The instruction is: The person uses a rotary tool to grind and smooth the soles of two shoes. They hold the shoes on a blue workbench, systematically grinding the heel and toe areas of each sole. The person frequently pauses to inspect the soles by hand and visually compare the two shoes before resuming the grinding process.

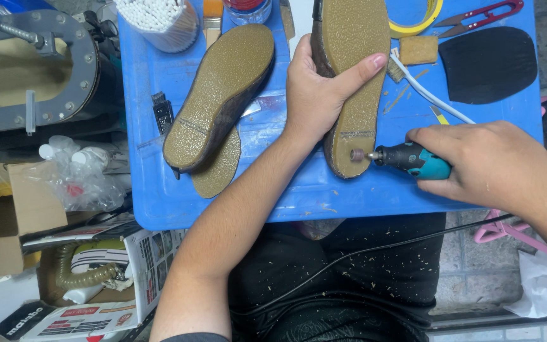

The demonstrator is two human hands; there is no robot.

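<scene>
The left hand [314, 88] clamps the olive rubber-soled shoe [349, 82]; the right hand [489, 161] grips the teal rotary grinder [406, 158], whose tip could slip and gouge the heel.

A blue tray [159, 202] carries a sole-up shoe [220, 95] and black sole piece [489, 63].

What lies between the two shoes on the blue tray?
In the head view, the left hand lies between the held shoe and the other shoe.

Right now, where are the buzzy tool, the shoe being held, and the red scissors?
Rotary tool [413, 159], head view, teal body.
Held shoe [349, 38], head view, tan sole.
Red scissors [482, 16], head view, handle.
</scene>
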